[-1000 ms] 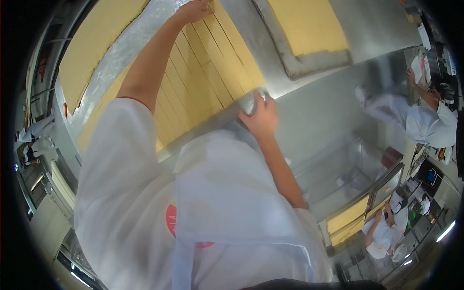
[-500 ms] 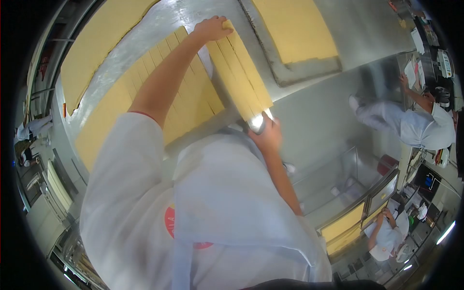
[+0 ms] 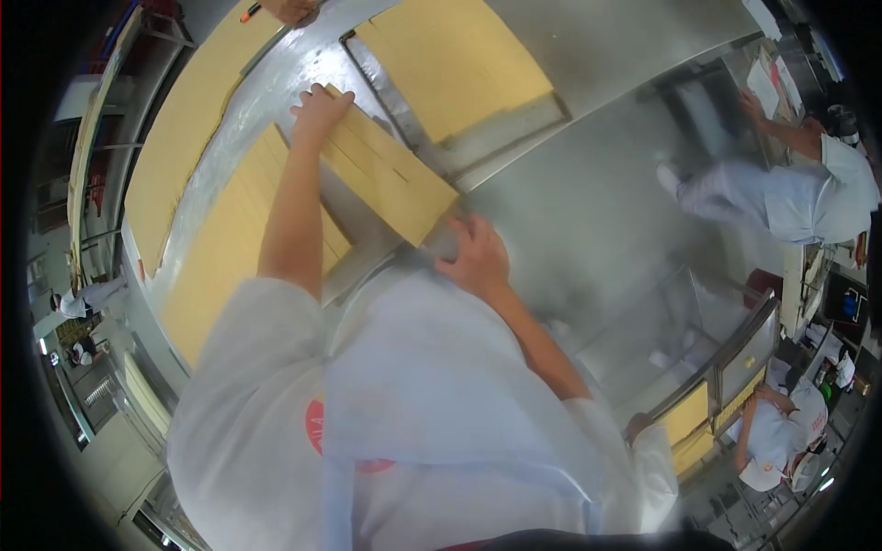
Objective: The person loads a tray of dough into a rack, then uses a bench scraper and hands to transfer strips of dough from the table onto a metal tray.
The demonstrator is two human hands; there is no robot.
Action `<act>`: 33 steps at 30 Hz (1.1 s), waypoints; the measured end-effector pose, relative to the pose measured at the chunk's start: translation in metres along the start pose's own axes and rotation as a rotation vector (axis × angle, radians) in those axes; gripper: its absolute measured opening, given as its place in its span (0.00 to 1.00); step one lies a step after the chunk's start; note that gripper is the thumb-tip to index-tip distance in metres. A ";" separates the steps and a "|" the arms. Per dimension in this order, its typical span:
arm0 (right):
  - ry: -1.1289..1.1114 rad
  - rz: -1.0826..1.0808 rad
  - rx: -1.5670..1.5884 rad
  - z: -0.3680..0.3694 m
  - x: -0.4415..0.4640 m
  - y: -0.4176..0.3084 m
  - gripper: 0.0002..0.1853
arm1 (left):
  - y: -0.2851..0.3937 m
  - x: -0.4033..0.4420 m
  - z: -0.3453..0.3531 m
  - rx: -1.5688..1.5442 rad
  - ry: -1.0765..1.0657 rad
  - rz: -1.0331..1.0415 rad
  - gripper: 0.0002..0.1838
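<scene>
A block of yellow strips (image 3: 386, 174), cut lengthwise and lying side by side, rests across the steel table. My left hand (image 3: 322, 112) grips its far end, fingers curled over the edge. Close by the near end, at the table's front edge, my right hand (image 3: 480, 254) has curled fingers around a greyish, blurred spot. Whether that is a metal tool or a reflection is unclear. Left of the block lies a larger yellow sheet (image 3: 216, 243) with parallel cuts, partly behind my left arm.
At the back stands a shallow metal tray (image 3: 510, 124) with a yellow sheet (image 3: 450, 64). Another uncut sheet (image 3: 188, 138) lies far left. Another person's hand (image 3: 289, 9) is at the top, near an orange-handled tool (image 3: 250, 12). Co-workers (image 3: 808, 188) stand at the right.
The view has shifted. The strips now lie closer together, and the bright metallic shine at my right hand is gone. Another person's hand has come into view at the top.
</scene>
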State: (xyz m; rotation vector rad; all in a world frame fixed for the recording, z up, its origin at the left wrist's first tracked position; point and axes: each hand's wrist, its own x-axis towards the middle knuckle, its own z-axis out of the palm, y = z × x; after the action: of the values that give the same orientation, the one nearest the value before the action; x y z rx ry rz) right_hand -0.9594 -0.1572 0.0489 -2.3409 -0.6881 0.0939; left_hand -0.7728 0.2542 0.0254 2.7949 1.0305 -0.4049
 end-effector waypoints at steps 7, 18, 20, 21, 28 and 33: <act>0.059 0.076 -0.025 -0.045 0.048 0.042 0.41 | 0.100 0.043 -0.046 0.021 0.088 0.151 0.51; 0.171 0.208 -0.185 -0.081 0.180 0.132 0.39 | 0.282 0.190 -0.025 -0.074 0.018 0.422 0.46; 0.149 0.223 -0.172 -0.080 0.195 0.147 0.39 | 0.282 0.206 -0.017 0.081 0.039 0.703 0.30; 0.138 0.226 -0.167 -0.079 0.200 0.151 0.39 | 0.291 0.213 -0.014 0.022 -0.019 0.565 0.37; 0.127 0.201 -0.106 -0.068 0.207 0.171 0.40 | 0.292 0.212 -0.039 -0.105 -0.176 0.483 0.33; 0.092 0.198 -0.119 -0.073 0.209 0.178 0.40 | 0.291 0.204 -0.059 -0.170 -0.293 0.418 0.49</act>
State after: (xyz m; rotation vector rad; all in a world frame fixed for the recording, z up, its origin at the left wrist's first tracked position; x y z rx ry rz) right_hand -0.6813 -0.2076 0.0157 -2.5062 -0.4264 0.0335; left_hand -0.4226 0.1725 0.0313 2.5985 0.3855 -0.6111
